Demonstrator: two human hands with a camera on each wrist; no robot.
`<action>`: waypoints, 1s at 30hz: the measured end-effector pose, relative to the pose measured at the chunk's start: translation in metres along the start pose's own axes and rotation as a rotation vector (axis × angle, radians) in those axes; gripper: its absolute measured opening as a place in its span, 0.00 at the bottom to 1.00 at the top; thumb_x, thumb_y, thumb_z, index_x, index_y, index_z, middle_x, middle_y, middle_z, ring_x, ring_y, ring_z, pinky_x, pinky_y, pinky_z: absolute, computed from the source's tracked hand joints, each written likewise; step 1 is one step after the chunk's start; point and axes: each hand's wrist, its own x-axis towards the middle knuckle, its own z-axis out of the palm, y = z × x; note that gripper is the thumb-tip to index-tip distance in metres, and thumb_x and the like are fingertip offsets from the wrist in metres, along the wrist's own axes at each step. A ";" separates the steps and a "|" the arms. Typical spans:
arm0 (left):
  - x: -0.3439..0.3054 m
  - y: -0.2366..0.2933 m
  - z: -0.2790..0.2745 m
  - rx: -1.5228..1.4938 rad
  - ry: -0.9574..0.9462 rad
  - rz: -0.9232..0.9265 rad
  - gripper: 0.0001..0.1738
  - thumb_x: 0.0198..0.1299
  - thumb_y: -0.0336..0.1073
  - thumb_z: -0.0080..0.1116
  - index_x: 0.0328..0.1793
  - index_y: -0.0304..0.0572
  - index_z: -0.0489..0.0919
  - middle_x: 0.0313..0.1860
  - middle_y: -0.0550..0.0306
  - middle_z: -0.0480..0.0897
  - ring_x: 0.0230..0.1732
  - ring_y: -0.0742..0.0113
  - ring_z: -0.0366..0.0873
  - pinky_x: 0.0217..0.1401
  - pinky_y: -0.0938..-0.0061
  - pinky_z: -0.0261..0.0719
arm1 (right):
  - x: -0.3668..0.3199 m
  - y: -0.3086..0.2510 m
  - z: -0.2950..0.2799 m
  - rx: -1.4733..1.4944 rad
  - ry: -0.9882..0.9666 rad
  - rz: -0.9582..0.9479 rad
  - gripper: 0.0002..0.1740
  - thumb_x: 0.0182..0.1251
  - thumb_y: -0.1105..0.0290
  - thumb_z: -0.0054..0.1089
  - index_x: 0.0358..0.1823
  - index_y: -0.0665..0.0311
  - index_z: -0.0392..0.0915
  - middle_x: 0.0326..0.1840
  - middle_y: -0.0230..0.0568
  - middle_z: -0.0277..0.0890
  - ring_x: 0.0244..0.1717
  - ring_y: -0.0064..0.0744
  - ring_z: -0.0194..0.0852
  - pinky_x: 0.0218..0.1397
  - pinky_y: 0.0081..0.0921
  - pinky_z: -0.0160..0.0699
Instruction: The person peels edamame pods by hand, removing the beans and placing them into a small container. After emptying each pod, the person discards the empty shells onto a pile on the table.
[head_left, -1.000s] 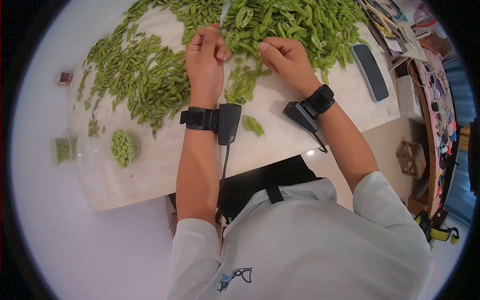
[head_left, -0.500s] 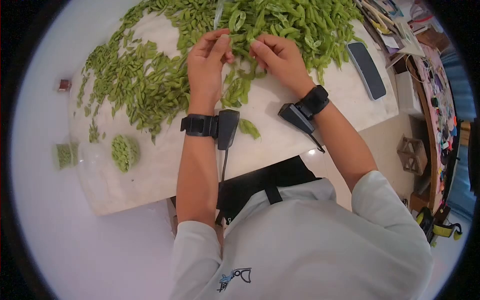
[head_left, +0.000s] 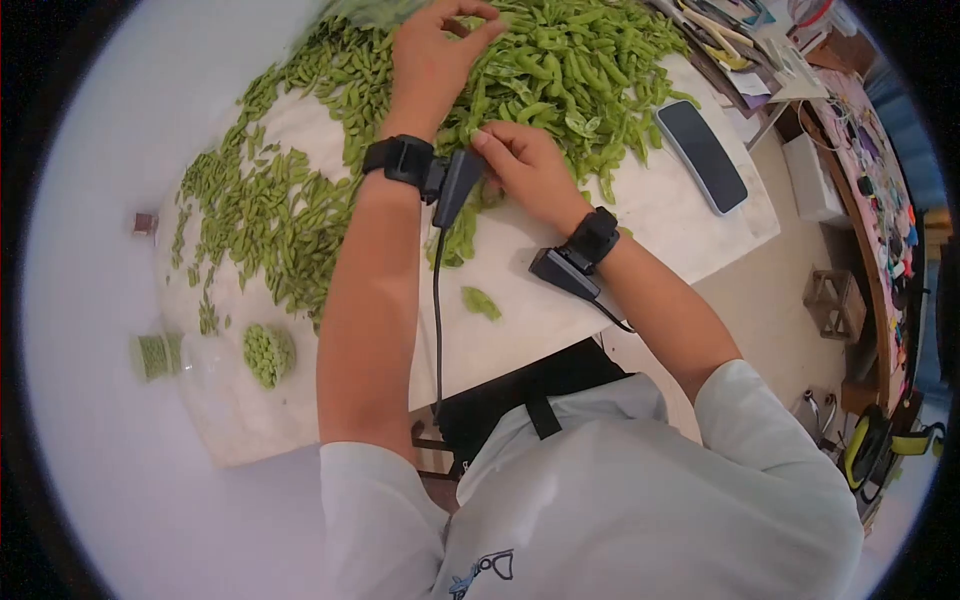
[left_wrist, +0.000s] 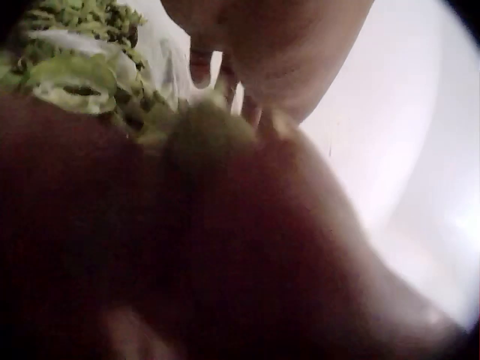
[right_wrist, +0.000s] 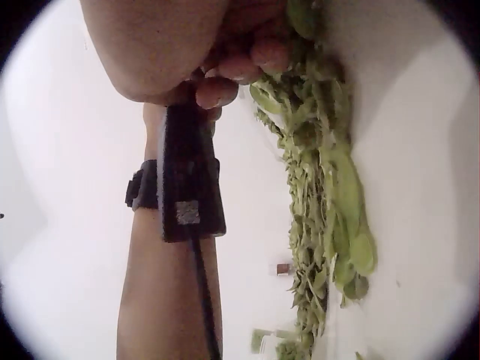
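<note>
My left hand (head_left: 435, 60) reaches over the far part of the pod heap, its thumb apart from the fingers. In the left wrist view its fingers (left_wrist: 199, 67) hang with gaps between them, and nothing shows in them. Nearer to me, my right hand (head_left: 527, 168) pinches a green soybean pod (left_wrist: 210, 127) between thumb and forefinger, close to the left wrist camera. That pod is blurred and partly covered by the fingers. Plump green pods (head_left: 545, 75) are heaped before both hands. An opened, empty pod shell (left_wrist: 75, 90) lies in the heap.
A clear cup of shelled beans (head_left: 268, 355) stands near the table's left front. Smaller pods (head_left: 270, 235) spread across the left side. One loose pod (head_left: 481, 302) lies near the front edge. A phone (head_left: 702, 157) lies at the right; clear plastic (left_wrist: 165, 60) shows behind the heap.
The hands were fingertip to fingertip over the pods. My left hand has since moved away and forward across the heap, while the right stays near. The head view has shifted.
</note>
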 end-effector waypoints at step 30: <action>-0.112 -0.109 0.007 -1.186 -0.162 -0.174 0.11 0.63 0.37 0.57 0.44 0.37 0.78 0.34 0.59 0.79 0.33 0.71 0.73 0.39 0.75 0.71 | -0.007 -0.012 0.002 0.071 -0.246 0.012 0.17 0.72 0.60 0.50 0.32 0.67 0.76 0.22 0.27 0.71 0.22 0.13 0.61 0.24 0.14 0.60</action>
